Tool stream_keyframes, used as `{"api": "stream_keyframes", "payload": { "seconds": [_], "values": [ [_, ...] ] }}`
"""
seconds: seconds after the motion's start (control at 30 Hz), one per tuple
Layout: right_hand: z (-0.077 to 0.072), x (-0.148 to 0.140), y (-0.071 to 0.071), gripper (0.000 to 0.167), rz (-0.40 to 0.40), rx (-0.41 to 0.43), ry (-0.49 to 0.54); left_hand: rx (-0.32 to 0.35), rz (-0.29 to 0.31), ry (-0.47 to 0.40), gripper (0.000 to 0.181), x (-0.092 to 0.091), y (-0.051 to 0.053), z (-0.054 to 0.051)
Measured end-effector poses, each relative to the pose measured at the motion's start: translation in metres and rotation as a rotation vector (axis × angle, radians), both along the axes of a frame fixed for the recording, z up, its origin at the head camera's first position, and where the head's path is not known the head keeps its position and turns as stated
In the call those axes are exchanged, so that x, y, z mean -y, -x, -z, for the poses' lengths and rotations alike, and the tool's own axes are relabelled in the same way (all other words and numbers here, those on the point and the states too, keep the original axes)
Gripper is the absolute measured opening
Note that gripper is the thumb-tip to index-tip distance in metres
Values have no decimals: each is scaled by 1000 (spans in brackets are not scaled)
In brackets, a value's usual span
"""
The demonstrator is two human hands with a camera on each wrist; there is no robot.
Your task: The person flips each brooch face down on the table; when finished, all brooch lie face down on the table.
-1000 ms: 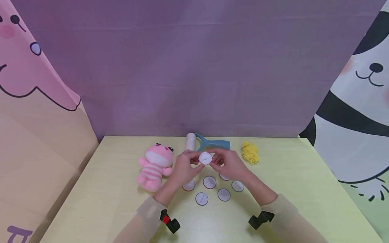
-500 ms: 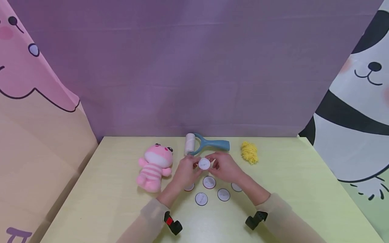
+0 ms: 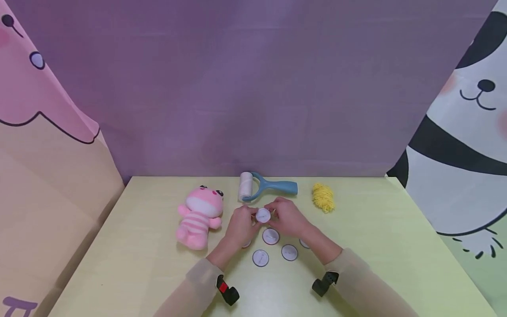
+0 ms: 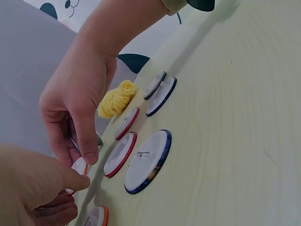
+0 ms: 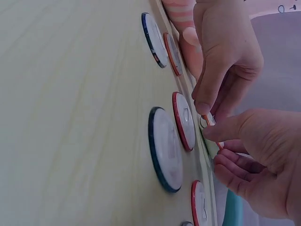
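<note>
Both hands pinch one round pin-back badge between them above the table, its white back with the pin facing up. My left hand grips its left side and my right hand its right side, thumbs and fingers at the edge. An orange rim shows on this badge in the left wrist view. Beneath the hands lie several more badges, back up, among them a red-rimmed badge, a blue-rimmed badge and a dark-green-rimmed badge. In the head view the hands partly hide some of them.
A pink striped plush toy lies left of the hands. Behind them are a lint roller with a blue handle and, farther right, a bundle of yellow yarn. A purple cloth backdrop hangs at the table's back edge.
Both hands have drawn a little nearer to the body and slightly left, carrying the badge with them. The right forearm has shifted left and covers more of the right-hand badges. The view has shifted slightly.
</note>
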State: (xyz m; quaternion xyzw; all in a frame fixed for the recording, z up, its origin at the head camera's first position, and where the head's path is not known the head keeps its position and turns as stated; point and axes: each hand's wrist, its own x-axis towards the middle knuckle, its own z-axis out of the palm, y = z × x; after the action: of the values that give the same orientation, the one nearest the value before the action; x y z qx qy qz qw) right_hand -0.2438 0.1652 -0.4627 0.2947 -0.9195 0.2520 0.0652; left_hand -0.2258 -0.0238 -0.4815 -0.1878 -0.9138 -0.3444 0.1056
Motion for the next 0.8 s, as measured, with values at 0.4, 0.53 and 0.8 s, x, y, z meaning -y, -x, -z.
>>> {"api": "stream_keyframes", "payload": {
  "seconds": [0.4, 0.53, 0.8],
  "values": [
    [6, 2, 1, 24, 16, 20, -32, 32, -44, 81, 18, -3, -1, 2],
    [7, 3, -1, 22, 18, 26, -32, 52, -48, 106, 16, -4, -1, 2],
    [-2, 5, -6, 27, 63, 63, -98, 57, -50, 119, 18, -1, -1, -5]
  ]
}}
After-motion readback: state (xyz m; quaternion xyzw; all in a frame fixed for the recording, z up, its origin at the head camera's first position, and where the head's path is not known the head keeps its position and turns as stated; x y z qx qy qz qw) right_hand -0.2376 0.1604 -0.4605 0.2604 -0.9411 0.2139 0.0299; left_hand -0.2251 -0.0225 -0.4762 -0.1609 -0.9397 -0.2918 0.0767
